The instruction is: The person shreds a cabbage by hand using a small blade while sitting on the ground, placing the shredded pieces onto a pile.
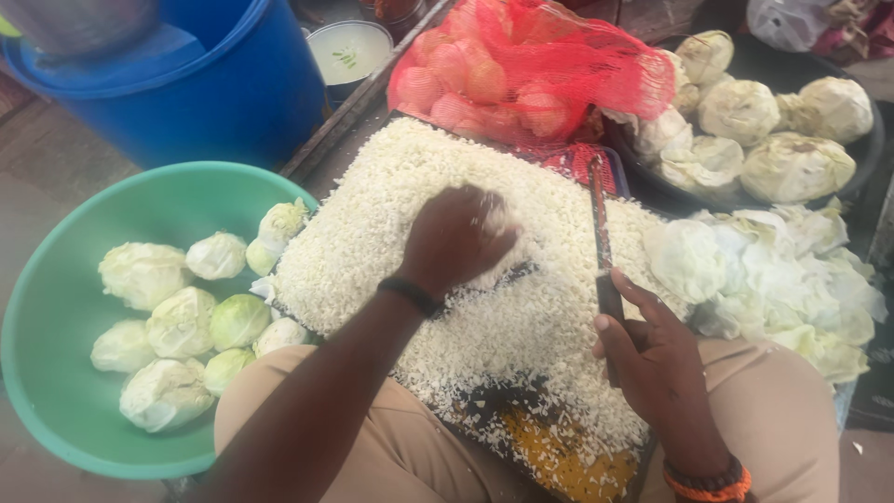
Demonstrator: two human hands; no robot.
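Observation:
A wide heap of finely chopped white cabbage (410, 219) covers a dark board (559, 456) resting on my lap. My left hand (453, 237) lies palm down on the heap, fingers curled into the shreds, a black band on its wrist. My right hand (656, 359) is closed on the handle of a knife (601, 233), whose blade points away from me along the heap's right side. An orange bead bracelet sits on the right wrist.
A green basin (56, 317) at left holds several peeled cabbage pieces (182, 321). Loose cabbage leaves (773, 279) pile at right. A dark tray (866, 149) of whole cabbages, a red net sack (521, 65) of onions and a blue bucket (214, 93) stand beyond.

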